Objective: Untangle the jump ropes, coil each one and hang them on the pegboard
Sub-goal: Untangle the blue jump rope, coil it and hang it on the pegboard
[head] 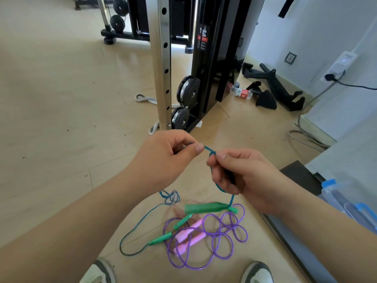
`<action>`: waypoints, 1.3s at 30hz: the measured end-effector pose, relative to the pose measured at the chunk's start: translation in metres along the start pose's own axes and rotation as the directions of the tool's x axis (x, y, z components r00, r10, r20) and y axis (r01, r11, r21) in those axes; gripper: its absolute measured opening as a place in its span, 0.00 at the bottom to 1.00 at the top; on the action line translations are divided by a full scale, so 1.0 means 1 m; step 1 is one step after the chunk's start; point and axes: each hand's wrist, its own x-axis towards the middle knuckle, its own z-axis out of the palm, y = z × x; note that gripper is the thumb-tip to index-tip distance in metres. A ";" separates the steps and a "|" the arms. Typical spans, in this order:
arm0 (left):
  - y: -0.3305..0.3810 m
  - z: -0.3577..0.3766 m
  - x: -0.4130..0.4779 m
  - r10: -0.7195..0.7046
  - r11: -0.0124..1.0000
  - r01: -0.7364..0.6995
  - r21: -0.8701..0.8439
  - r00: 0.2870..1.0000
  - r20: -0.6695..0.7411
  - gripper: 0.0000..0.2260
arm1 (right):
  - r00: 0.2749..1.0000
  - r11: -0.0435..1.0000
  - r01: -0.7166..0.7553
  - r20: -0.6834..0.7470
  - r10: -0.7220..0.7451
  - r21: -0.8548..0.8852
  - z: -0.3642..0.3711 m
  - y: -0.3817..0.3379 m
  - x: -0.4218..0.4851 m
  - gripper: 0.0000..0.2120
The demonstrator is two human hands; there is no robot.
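1. Two bare hands meet in mid-frame above the wooden floor (61, 99). The left hand (163, 158) has its grip closed in a pinch, with thumb and forefinger on one blue jump rope (209, 149).
2. One short span of that rope, with a small kink in it, runs between the two hands.
3. The right hand (240, 176) also pinches the blue rope between thumb and forefinger. Its other fingers are curled round the strand, which drops below the hand to one blurred green handle (206, 207). I cannot tell whether this handle touches the floor.
4. On the floor beneath the hands lies one tangle. At its left the blue rope makes a small knotted bunch and one wide loop.
5. Two more green handles lie end to end in the tangle, a lower one (161, 237) and an upper one (182, 220).
6. Two pink handles (189, 231) lie side by side just right of these.
7. One purple jump rope (222, 242) sprawls in many loose loops around and to the right of the pink handles.
8. One faint reddish strand (177, 209) crosses the top of the tangle, and its ends are too thin to trace.
9. Two shoe toes show at the bottom edge, one left (100, 272) and one right (257, 272).
10. Behind stands one steel upright (163, 68) with a row of holes, and two black pulleys (187, 90) are beside it.
11. One plastic bottle (240, 91) lies on its side further right.
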 end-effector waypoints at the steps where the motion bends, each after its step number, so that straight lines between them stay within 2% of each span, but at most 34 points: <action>1: -0.002 -0.001 0.001 -0.051 0.999 0.051 0.015 0.998 0.024 0.12 | 1.000 0.996 -0.007 -0.016 0.008 0.084 0.002 -0.003 -0.002 0.10; 5: -0.007 0.008 -0.006 -0.182 0.977 0.144 0.159 0.949 0.257 0.15 | 0.998 0.890 -0.058 0.011 0.060 0.452 0.007 -0.016 -0.008 0.15; 7: -0.005 0.018 -0.013 -0.251 0.955 0.168 0.245 0.897 0.363 0.16 | 0.999 0.836 -0.040 0.007 0.043 0.547 0.007 -0.019 -0.008 0.16; 9: -0.002 0.029 -0.020 -0.304 0.935 0.180 0.305 0.849 0.432 0.14 | 0.997 0.871 0.015 -0.076 0.026 0.492 0.006 -0.015 -0.005 0.14; 11: 0.001 0.037 -0.024 -0.324 0.919 0.153 0.363 0.819 0.474 0.09 | 0.972 0.946 0.060 -0.233 0.018 0.320 0.005 -0.006 -0.001 0.12; 13: 0.002 0.039 -0.025 -0.312 0.900 0.081 0.428 0.806 0.504 0.09 | 0.924 0.969 0.112 -0.381 -0.020 0.220 0.004 -0.002 0.003 0.11; 16: 0.003 0.040 -0.026 -0.291 0.882 -0.004 0.472 0.783 0.549 0.07 | 0.826 0.937 0.219 -0.562 -0.029 0.273 -0.009 -0.005 0.011 0.09; 17: 0.003 0.042 -0.027 -0.278 0.892 -0.014 0.453 0.773 0.571 0.08 | 0.788 0.944 0.235 -0.614 -0.045 0.232 -0.015 -0.005 0.012 0.09; 18: 0.005 0.044 -0.029 -0.255 0.908 -0.019 0.419 0.767 0.588 0.08 | 0.754 0.975 0.197 -0.651 -0.086 0.099 -0.021 -0.003 0.013 0.10; 19: 0.006 0.046 -0.029 -0.217 0.923 -0.035 0.384 0.776 0.592 0.09 | 0.746 0.988 0.119 -0.647 -0.157 -0.103 -0.025 0.001 0.012 0.11; 21: 0.008 0.044 -0.025 -0.099 0.931 -0.114 0.346 0.834 0.543 0.10 | 0.822 0.888 0.011 -0.501 -0.270 -0.459 -0.021 0.008 0.009 0.10; 23: 0.011 0.035 -0.017 0.018 0.952 -0.142 0.270 0.910 0.414 0.10 | 0.898 0.811 0.031 -0.340 -0.280 -0.585 -0.018 0.016 0.010 0.10; 24: 0.012 0.029 -0.012 0.057 0.974 -0.125 0.189 0.942 0.330 0.09 | 0.926 0.817 0.048 -0.282 -0.252 -0.575 -0.016 0.017 0.010 0.09; 26: 0.016 0.017 -0.006 0.054 0.997 -0.062 0.043 0.982 0.178 0.09 | 0.983 0.901 0.050 -0.137 -0.120 -0.430 -0.013 0.016 0.007 0.09; 28: 0.015 0.011 -0.004 0.003 1.000 -0.002 -0.009 0.991 0.131 0.08 | 0.999 0.967 -0.037 -0.018 0.033 -0.251 -0.012 0.013 0.003 0.13; 29: 0.013 0.009 -0.004 -0.012 1.000 0.013 -0.006 0.991 0.131 0.07 | 0.998 0.974 -0.063 0.013 0.067 -0.219 -0.012 0.011 0.001 0.14; 30: 0.011 0.008 -0.004 -0.023 1.000 0.022 0.008 0.992 0.125 0.07 | 0.998 0.969 -0.058 0.021 0.065 -0.239 -0.013 0.010 -0.001 0.15; 32: 0.004 0.004 -0.002 -0.055 0.997 0.050 0.052 0.992 0.112 0.05 | 0.998 0.916 -0.019 -0.068 -0.009 -0.401 -0.018 0.013 0.001 0.13; 35: -0.004 -0.001 -0.005 -0.099 0.974 0.057 0.217 0.977 0.189 0.03 | 0.975 0.815 -0.026 -0.196 -0.108 -0.579 -0.024 0.015 0.002 0.11; 39: -0.011 -0.001 -0.010 -0.229 0.860 0.047 0.508 0.926 0.301 0.14 | 0.945 0.772 -0.024 -0.265 -0.189 -0.635 -0.023 0.006 0.003 0.14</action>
